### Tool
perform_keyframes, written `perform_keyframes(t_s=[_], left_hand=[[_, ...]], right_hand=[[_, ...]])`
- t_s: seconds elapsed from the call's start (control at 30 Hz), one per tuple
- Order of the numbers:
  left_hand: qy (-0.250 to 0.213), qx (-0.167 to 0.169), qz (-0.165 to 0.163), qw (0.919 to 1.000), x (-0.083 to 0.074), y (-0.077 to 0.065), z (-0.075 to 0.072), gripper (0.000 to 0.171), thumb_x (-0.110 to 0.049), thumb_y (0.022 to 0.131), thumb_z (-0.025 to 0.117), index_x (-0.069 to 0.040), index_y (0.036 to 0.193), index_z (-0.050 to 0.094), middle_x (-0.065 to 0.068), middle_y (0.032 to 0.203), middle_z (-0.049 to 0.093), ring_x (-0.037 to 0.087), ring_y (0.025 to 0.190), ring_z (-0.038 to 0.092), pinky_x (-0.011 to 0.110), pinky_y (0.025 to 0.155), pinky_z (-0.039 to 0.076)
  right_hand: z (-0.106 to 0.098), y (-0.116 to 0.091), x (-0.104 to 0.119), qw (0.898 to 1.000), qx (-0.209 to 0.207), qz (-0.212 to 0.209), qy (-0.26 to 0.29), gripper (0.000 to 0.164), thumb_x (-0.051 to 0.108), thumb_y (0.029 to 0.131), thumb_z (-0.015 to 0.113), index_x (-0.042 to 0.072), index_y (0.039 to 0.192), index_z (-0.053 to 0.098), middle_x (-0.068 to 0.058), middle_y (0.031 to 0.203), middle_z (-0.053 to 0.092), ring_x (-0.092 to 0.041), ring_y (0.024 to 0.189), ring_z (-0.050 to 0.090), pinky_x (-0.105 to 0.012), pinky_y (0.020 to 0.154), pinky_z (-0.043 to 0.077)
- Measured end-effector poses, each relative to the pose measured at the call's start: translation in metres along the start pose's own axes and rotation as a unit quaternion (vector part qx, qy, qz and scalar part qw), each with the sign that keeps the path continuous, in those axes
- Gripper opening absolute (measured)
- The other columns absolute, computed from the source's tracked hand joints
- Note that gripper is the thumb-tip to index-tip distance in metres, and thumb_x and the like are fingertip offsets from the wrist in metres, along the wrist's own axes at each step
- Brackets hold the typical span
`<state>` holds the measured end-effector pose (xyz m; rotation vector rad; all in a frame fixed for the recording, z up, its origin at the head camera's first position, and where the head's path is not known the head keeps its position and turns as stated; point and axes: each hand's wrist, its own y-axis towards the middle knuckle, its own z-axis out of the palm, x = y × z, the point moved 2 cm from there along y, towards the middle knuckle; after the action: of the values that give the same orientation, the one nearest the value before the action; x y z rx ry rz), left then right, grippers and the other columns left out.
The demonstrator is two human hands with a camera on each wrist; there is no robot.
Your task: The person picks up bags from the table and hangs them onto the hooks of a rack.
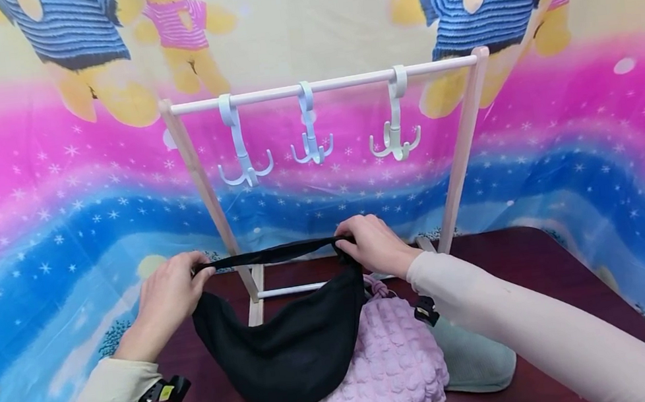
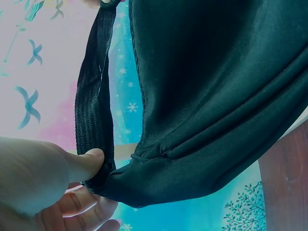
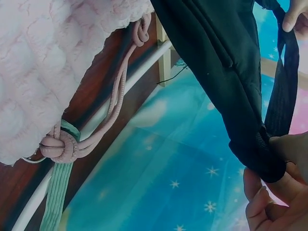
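A black crescent-shaped shoulder bag [image 1: 282, 351] hangs between both hands, its strap [image 1: 280, 253] stretched nearly level above the bag's opening. The left hand [image 1: 168, 295] pinches the strap's left end, where it joins the bag; the left wrist view shows the thumb over the webbing [image 2: 94, 120]. At the other end, the right hand [image 1: 378, 244] grips the strap and the bag's upper corner between thumb and fingers. Behind the black bag's lower right lies a pink puffy quilted bag [image 1: 400, 358], partly covered, with a knotted pink cord handle [image 3: 60, 147].
A wooden rack [image 1: 321, 86] stands behind, carrying a left hook [image 1: 245, 163], a middle hook [image 1: 311, 142] and a right hook [image 1: 395, 136]. A grey-green bag [image 1: 477, 356] lies beside the pink one on the dark red table [image 1: 522, 271]. A printed cloth [image 1: 597, 196] surrounds the table.
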<state>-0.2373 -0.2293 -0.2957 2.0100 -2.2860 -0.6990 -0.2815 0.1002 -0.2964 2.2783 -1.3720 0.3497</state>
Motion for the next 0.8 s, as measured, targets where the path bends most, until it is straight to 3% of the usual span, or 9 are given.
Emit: perform_keyframes(t_s=[0.8], left_hand=[[-0.004,-0.022,0.003,0.9998,-0.0017,-0.0011,-0.0088,0.02,-0.02,0.098,0.067,-0.009,0.113,0.073,0.017,0.108,0.073,0.027,0.074,0.06,0.032,0.049,0.036]], right_hand=[[-0.0098,0.0026,0.0045,1.0,-0.022,-0.013,-0.002,0.02,0.018,0.101,0.063,0.009,0.115,0.074,-0.007,0.106,0.076,-0.018,0.088,0.071,-0.038,0.083,0.059]])
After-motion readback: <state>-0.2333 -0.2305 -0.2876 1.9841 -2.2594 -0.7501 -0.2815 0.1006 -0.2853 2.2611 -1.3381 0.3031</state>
